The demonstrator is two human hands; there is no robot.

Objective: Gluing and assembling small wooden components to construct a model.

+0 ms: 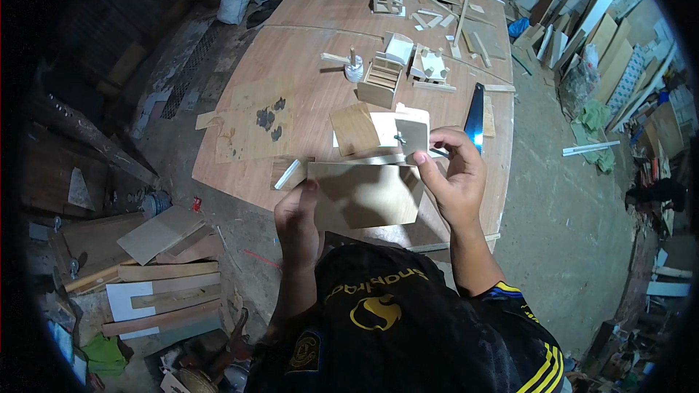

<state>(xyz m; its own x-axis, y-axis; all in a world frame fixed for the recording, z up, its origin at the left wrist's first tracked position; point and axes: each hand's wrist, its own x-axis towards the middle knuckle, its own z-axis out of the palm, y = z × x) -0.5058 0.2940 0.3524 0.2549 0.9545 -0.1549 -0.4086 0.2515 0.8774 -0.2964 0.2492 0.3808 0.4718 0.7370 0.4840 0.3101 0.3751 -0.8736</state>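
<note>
In front of my chest, a pale wooden panel is held up between both hands, with a thin wooden strip along its far edge. My left hand is closed on the panel's left edge, thumb on top. At its far right corner, my right hand grips with the thumb pressed down and the fingers curled behind. An upright board with rounded corners rises beside my right thumb; whether it is joined to the panel I cannot tell. Just beyond lie a square wooden piece and a white sheet.
On the worktable stand small slatted wooden assemblies and a white pot with a stick. A long tapered blade lies at the right edge. Offcuts cover the far end; stacked boards lie on the floor at left.
</note>
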